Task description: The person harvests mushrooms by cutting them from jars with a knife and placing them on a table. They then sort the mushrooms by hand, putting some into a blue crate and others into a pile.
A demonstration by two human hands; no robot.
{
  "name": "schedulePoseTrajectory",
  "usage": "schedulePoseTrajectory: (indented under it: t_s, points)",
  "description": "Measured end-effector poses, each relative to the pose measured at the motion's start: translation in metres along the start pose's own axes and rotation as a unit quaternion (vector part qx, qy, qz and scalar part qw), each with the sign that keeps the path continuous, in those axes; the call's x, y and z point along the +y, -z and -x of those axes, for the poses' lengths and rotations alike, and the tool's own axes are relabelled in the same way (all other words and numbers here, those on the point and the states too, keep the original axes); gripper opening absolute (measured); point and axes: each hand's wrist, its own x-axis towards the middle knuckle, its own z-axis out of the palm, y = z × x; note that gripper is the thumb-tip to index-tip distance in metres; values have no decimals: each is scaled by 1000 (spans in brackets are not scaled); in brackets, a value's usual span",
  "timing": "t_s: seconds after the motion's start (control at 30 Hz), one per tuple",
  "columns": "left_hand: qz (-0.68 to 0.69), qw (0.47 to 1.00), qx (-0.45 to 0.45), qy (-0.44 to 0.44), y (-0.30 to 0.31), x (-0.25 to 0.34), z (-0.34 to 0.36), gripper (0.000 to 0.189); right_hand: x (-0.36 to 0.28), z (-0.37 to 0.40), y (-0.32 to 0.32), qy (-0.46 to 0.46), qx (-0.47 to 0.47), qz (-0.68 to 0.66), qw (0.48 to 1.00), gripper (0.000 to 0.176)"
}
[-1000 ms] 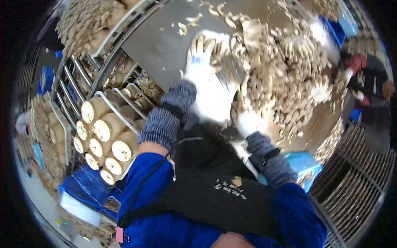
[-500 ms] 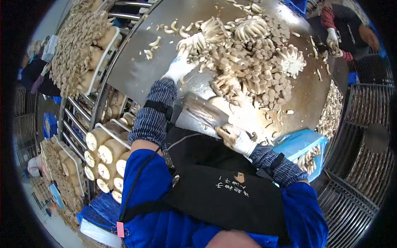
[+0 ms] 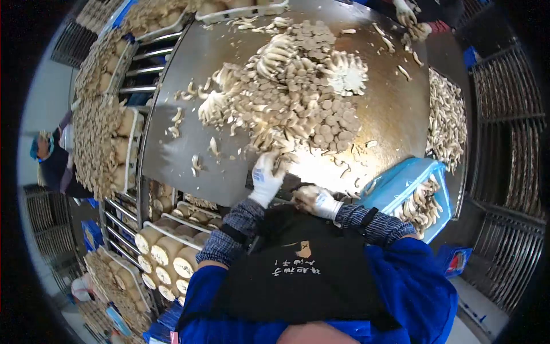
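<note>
A large heap of brown-capped mushrooms lies on the metal table, with loose pieces scattered around it. My left hand, in a white glove, is at the heap's near edge, its fingers on some mushrooms there. To its right, close to the table's front edge, my right hand is gloved too, its fingers curled. The thing in it is dark and too hidden to make out. Right of my hands stands a blue-lined basket holding cut mushrooms.
Racks with mushroom-topped bottles stand at the left. More mushrooms lie in a strip along the right side. A co-worker's gloved hands are at the top right, and another person is at the far left.
The view has turned and shifted. My left hand has moved from the heap's left side to its near edge, closer to my right hand. The broad metal blade by my right hand no longer shows clearly.
</note>
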Motion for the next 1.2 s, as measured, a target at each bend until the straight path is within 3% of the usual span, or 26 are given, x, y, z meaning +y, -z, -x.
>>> schedulePoseTrajectory:
  t_s: [0.03,0.07,0.1,0.13,0.17,0.2,0.23,0.27,0.3,0.33,0.37,0.4,0.47,0.5,0.6,0.63,0.67,0.73,0.77,0.87,0.9,0.93,1.0,1.03,1.07,1.2]
  points:
    - [-14,999,27,-27,-7,17,-3,34,-7,9,12,-43,139,10,989,30]
    - [-28,996,57,-54,-13,36,-11,33,3,19,5,-198,185,63,961,31]
    - [3,1000,-1,22,-19,52,-18,30,11,10,20,-118,368,96,917,27]
    - [28,994,-66,77,-28,63,-25,33,21,11,39,-384,407,-197,805,26]
    - [66,979,-131,141,-49,55,-26,37,35,15,71,-391,451,-269,756,29]
    - [103,955,-192,202,-74,35,-25,41,33,11,109,-431,496,-349,669,30]
    - [135,926,-222,273,-94,17,-24,50,101,21,100,-380,575,-169,705,30]
    - [136,927,-220,271,-100,17,-33,50,101,17,132,-357,596,-150,703,32]
    - [105,935,-221,256,-104,17,-43,57,169,28,130,-352,546,-267,712,37]
    - [72,941,-225,243,-105,16,-47,64,177,26,151,-364,486,-154,780,44]
    - [71,947,-236,205,-113,7,-47,80,183,20,162,-341,443,-189,807,50]
    - [73,947,-233,210,-117,8,-49,80,182,14,171,-315,396,-222,834,56]
    - [22,954,-243,173,-120,12,-63,90,169,-5,174,-390,324,-292,811,66]
    - [44,948,-243,201,-118,14,-69,94,174,-13,165,-321,305,-350,826,72]
    - [105,937,-216,254,-111,16,-78,96,171,-9,147,-351,287,-430,780,72]
    - [201,930,-209,224,-125,-12,-75,102,169,-4,143,-350,288,-432,779,72]
    - [200,930,-211,225,-121,-11,-76,102,163,4,138,-348,288,-468,759,71]
    - [413,852,-204,247,-100,14,-83,102,146,21,127,-342,290,-540,712,71]
    - [391,809,-232,372,-65,65,-91,96,132,29,120,-344,295,-543,707,71]
    - [383,822,-163,389,-64,74,-86,78,81,46,112,-241,300,-654,651,76]
    - [387,790,-154,451,-61,83,-83,69,68,59,115,-270,285,-626,674,78]
    - [386,788,-157,453,-66,75,-73,69,57,64,113,-273,287,-626,671,78]
    - [526,689,-196,459,-82,51,-55,58,44,71,112,-406,267,-563,669,71]
    - [543,661,-178,486,-85,45,-42,46,53,75,99,-408,284,-498,711,61]
    - [544,660,-183,484,-90,45,-32,46,54,71,92,-385,340,-401,759,48]
    - [532,701,-105,463,-91,78,-13,55,20,63,103,-401,357,-422,730,42]
